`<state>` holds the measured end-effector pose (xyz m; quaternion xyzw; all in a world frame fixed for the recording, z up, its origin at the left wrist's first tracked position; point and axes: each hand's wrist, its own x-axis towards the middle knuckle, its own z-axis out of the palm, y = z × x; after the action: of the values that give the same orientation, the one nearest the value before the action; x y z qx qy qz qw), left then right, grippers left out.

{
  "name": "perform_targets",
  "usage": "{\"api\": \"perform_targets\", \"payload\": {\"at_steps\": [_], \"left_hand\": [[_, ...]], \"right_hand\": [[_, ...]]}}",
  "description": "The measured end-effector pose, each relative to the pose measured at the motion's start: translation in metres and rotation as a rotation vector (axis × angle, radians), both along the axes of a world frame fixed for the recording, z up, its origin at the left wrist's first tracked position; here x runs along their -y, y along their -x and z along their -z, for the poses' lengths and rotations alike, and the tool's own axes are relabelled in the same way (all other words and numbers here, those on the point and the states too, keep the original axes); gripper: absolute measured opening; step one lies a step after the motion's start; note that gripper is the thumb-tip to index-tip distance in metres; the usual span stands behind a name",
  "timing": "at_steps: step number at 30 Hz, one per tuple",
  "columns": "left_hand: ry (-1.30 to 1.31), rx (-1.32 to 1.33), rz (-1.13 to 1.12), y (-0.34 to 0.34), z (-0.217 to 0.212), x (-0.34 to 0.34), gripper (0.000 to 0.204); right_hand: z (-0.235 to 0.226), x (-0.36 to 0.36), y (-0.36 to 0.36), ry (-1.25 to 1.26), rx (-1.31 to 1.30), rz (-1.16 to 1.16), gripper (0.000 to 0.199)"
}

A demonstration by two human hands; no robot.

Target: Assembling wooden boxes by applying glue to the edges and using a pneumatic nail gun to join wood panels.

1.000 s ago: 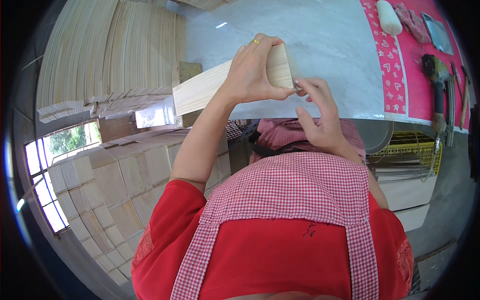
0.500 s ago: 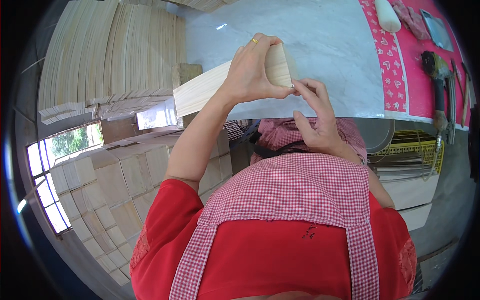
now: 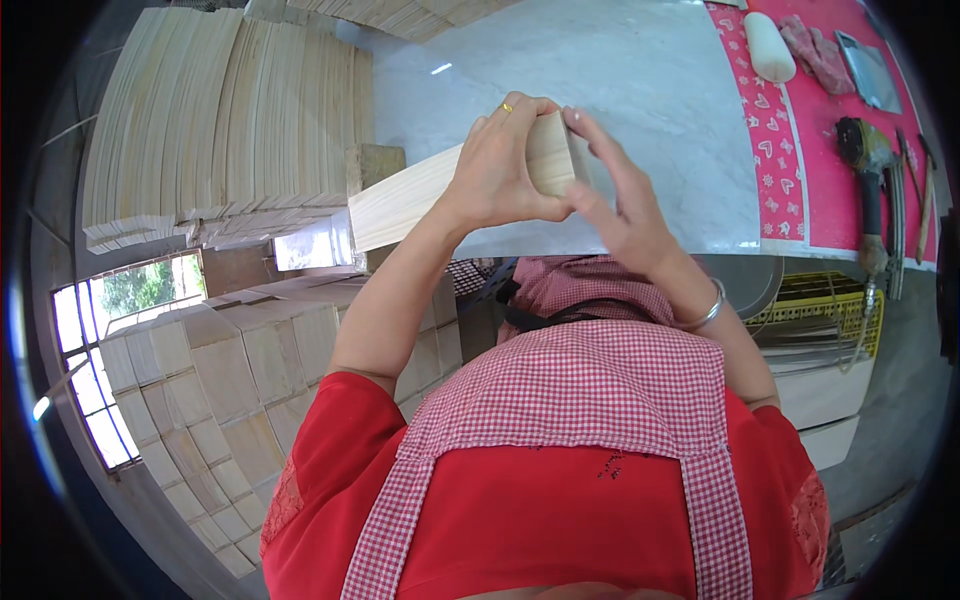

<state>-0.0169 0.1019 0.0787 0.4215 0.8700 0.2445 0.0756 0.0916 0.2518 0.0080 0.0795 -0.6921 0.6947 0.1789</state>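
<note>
The long pale wooden block (image 3: pixel 455 185) is held up over the near edge of the marble tabletop (image 3: pixel 640 90), its length running from lower left to upper right, with the squared end grain turned toward the person. The left hand (image 3: pixel 500 170) is wrapped around that upper end, fingers curled over the top and thumb underneath, so it carries the block's weight. The right hand (image 3: pixel 625 215) is open, with only its fingertips (image 3: pixel 580 125) resting against the end face, not gripping. To do this well, it seems best that the left hand hold firm and level while the right fingertips slide lightly over the end and its edges, feeling for splinters or a step between layers; too hard a press would probably tip the far end down toward the stacks. Left of the block stands a tall stack of thin boards (image 3: pixel 230 120), and below it, rows of square wooden pieces (image 3: pixel 210 390). On the right, a pink cloth (image 3: pixel 810 150) covers part of the tabletop, with a white cylinder (image 3: pixel 770 45), a power tool (image 3: pixel 865 160) and a crumpled rag (image 3: pixel 815 50) lying on it, well apart from the hands.
</note>
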Motion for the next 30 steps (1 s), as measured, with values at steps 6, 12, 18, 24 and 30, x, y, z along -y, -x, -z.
{"api": "perform_targets", "payload": {"at_steps": [6,12,18,24,30], "left_hand": [[0.016,0.004,-0.025,0.001,-0.005,0.007,0.085],[0.040,-0.020,-0.031,-0.007,-0.010,0.014,0.085],[0.071,0.014,-0.038,-0.007,-0.012,0.007,0.086],[0.003,-0.030,-0.015,-0.007,-0.006,0.011,0.084],[-0.016,-0.021,-0.024,-0.002,0.001,0.009,0.080]], "right_hand": [[-0.013,-0.011,-0.042,-0.154,0.003,-0.023,0.064],[0.000,-0.137,-0.011,-0.542,0.071,0.485,0.022],[0.024,-0.331,0.064,-1.352,0.411,0.769,0.029],[0.032,-0.361,0.080,-1.501,0.605,0.498,0.040],[0.002,-0.329,0.042,-1.389,0.580,0.716,0.049]]}}
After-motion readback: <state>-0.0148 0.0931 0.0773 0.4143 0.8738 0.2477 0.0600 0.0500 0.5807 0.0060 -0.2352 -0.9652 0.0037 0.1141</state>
